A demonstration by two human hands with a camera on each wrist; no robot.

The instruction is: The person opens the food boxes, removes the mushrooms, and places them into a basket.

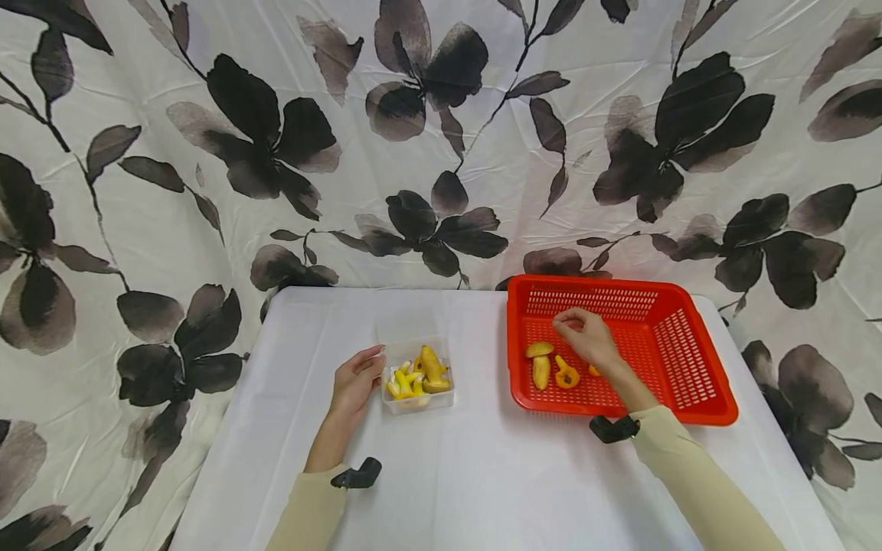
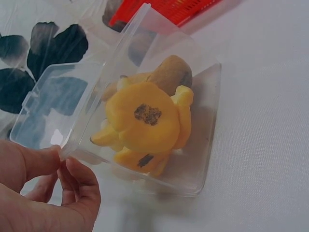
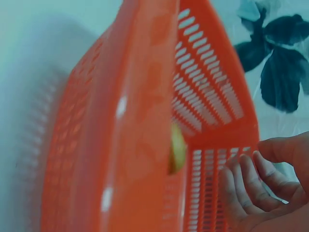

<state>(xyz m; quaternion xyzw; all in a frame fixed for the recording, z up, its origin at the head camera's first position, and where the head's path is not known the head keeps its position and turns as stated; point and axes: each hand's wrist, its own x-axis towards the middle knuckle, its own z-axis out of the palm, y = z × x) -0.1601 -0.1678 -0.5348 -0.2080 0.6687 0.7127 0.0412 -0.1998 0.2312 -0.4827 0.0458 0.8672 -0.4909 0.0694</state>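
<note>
My left hand (image 1: 356, 379) pinches the left edge of a clear plastic box (image 1: 422, 403) between thumb and fingers. The box's lid (image 2: 58, 104) stands open on the far side. Inside lie several yellow mushroom-like pieces (image 2: 140, 116), one with a dark patch, and a browner one (image 2: 171, 75). Over the red basket (image 1: 620, 412), my right hand (image 1: 586, 337) hangs with loosely curled fingers, nothing visible in them. A yellow mushroom (image 1: 540, 371) and an orange piece with a stem (image 1: 567, 376) lie in the basket to its left. Another orange piece (image 1: 594, 370) is partly hidden by the wrist.
Both containers stand on a table with a white cloth (image 1: 475, 474), the box left of the basket. Behind the table hangs a floral curtain (image 1: 441, 153). The basket's raised mesh walls surround the right hand.
</note>
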